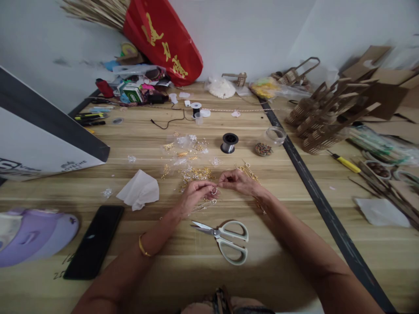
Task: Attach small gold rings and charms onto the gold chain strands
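Observation:
A small beaded ring (pixel 214 190) is pinched in the fingertips of my left hand (pixel 194 196), over the middle of the wooden table. Close to its right, my right hand (pixel 238 181) has thumb and fingers pressed together; whatever they pinch is too small to make out. Gold and silver beads and charms (pixel 196 173) lie scattered just beyond my hands. Thin chains with rings (pixel 203 206) rest below my left fingers, and gold chain pieces (pixel 249 172) lie beside my right hand. Nearer to me are scissors (pixel 216 233) with white handles, their blades slightly apart.
Beyond the beads stand a wire spool (pixel 229 143) and a jar of beads (pixel 264 148). To the left are a white tissue (pixel 140 191), a black phone (pixel 94 242) and a purple device (pixel 39 235). Small woven baskets (pixel 317 124) and a yellow-handled knife (pixel 347 163) are at the right.

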`<state>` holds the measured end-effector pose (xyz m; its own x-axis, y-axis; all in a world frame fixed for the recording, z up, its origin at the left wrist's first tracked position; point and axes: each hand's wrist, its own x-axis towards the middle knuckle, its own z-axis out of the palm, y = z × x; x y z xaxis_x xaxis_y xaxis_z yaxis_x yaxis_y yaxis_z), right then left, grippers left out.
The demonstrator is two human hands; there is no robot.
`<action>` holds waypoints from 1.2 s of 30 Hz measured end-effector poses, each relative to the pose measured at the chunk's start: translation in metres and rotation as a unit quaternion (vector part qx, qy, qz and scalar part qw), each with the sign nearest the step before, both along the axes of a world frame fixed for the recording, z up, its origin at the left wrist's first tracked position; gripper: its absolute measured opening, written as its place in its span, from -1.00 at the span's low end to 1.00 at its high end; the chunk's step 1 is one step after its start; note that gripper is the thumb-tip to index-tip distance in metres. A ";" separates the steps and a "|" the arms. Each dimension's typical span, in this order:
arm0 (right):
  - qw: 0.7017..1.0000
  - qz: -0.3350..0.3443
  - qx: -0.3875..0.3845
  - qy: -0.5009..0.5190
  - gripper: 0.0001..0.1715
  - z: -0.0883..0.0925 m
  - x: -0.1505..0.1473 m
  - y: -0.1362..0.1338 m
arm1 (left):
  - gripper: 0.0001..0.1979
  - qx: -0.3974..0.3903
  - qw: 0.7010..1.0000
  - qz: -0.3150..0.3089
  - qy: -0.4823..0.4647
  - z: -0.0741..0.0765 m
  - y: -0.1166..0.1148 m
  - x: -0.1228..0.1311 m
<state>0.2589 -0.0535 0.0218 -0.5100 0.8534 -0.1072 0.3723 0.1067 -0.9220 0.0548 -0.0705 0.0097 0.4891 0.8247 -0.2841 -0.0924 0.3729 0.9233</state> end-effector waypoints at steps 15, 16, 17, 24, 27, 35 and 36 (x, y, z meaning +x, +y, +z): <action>1.000 0.011 -0.002 0.019 -0.62 0.000 0.001 0.001 | -0.64 -0.037 0.998 -0.026 -0.034 -0.005 0.003 -0.003; 1.000 0.010 -0.001 0.019 -0.62 0.000 0.001 0.001 | -0.65 -0.034 0.999 -0.027 -0.032 -0.005 0.003 -0.003; 1.000 0.007 0.000 0.020 -0.62 0.000 0.001 0.001 | -0.65 -0.031 0.999 -0.027 -0.030 -0.006 0.003 -0.003; 1.000 -0.009 0.013 0.020 -0.59 -0.002 0.000 0.001 | -0.64 -0.020 0.999 -0.035 -0.015 -0.007 0.005 -0.005; 1.000 -0.011 0.016 0.018 -0.61 -0.002 0.000 0.001 | -0.65 -0.012 0.999 -0.035 -0.008 -0.006 0.006 -0.004; 1.000 -0.009 0.029 -0.005 -0.62 0.004 -0.005 -0.004 | -0.68 0.016 1.000 -0.021 0.007 -0.005 0.005 -0.004; 0.999 -0.009 0.030 -0.008 -0.63 0.004 -0.005 -0.004 | -0.68 0.023 0.999 -0.021 0.011 -0.005 0.005 -0.004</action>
<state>0.2538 -0.0573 0.0261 -0.4936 0.8674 -0.0632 0.3895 0.1555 -0.9078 0.0511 -0.0659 0.0048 0.5182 0.8156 -0.2575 -0.0570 0.3334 0.9411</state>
